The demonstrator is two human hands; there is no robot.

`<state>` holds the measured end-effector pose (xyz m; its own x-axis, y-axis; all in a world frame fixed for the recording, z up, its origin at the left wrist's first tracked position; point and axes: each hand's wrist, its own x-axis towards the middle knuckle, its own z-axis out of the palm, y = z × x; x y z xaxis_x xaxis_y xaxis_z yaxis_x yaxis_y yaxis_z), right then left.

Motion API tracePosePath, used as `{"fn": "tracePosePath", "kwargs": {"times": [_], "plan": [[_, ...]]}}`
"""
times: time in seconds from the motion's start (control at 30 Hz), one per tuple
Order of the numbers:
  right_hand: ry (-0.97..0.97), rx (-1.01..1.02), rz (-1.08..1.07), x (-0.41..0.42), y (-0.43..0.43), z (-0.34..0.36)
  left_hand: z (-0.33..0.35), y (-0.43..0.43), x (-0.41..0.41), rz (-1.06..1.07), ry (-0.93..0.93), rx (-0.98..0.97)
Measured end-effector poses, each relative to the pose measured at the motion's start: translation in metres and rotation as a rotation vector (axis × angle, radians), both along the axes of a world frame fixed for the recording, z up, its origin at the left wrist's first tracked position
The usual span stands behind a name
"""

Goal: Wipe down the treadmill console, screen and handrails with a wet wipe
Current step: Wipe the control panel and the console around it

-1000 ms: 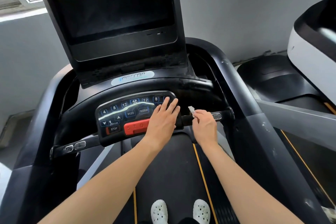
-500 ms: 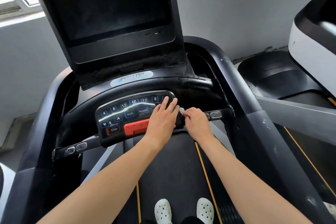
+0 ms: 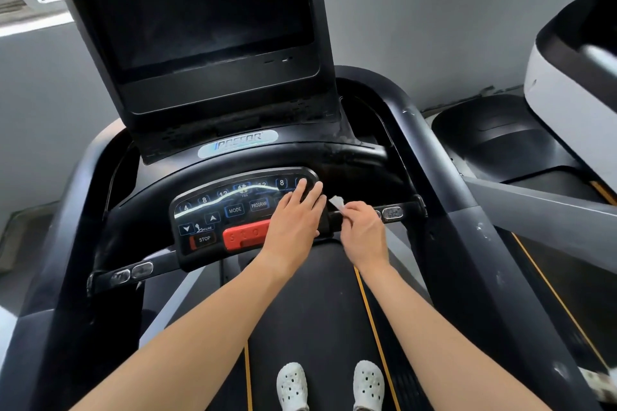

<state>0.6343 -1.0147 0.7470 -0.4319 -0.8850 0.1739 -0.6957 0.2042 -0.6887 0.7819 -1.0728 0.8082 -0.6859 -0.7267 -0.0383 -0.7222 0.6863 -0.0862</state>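
Observation:
The treadmill console (image 3: 217, 210) is a black button panel with a red stop bar, below a large dark screen (image 3: 193, 7). My left hand (image 3: 293, 220) lies flat with straight fingers on the panel's right end. My right hand (image 3: 362, 233) pinches a small white wet wipe (image 3: 336, 202) against the short right handrail bar (image 3: 394, 213), just right of the panel. A corner of the wipe sticks up above my fingers. The matching left handrail bar (image 3: 130, 272) juts out at the panel's lower left.
Thick black side rails (image 3: 444, 183) curve down on both sides. The belt (image 3: 320, 310) with yellow lines runs under my white shoes (image 3: 330, 384). A second machine with a white housing (image 3: 567, 90) stands to the right, grey wall behind.
My right hand slid left along the right bar up against my left hand, then back right a little, showing the wipe's corner again. My left hand stayed on the panel.

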Motion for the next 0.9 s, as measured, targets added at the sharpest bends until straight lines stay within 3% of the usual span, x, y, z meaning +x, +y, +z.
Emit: {"fn": "tracePosePath", "kwargs": {"times": [0.2, 0.43, 0.7, 0.9], "plan": [[0.091, -0.049, 0.180, -0.011, 0.005, -0.006, -0.002, 0.003, 0.002, 0.000, 0.014, -0.006], [-0.033, 0.007, -0.113, -0.026, 0.011, -0.008, -0.006, 0.007, -0.001, 0.034, 0.022, -0.018], [0.102, -0.071, 0.165, -0.026, 0.021, -0.007, -0.013, 0.013, -0.013, 0.075, 0.030, -0.051], [0.013, -0.058, -0.129, -0.068, 0.028, -0.017, -0.019, 0.017, -0.016, 0.035, 0.072, -0.023]]}}
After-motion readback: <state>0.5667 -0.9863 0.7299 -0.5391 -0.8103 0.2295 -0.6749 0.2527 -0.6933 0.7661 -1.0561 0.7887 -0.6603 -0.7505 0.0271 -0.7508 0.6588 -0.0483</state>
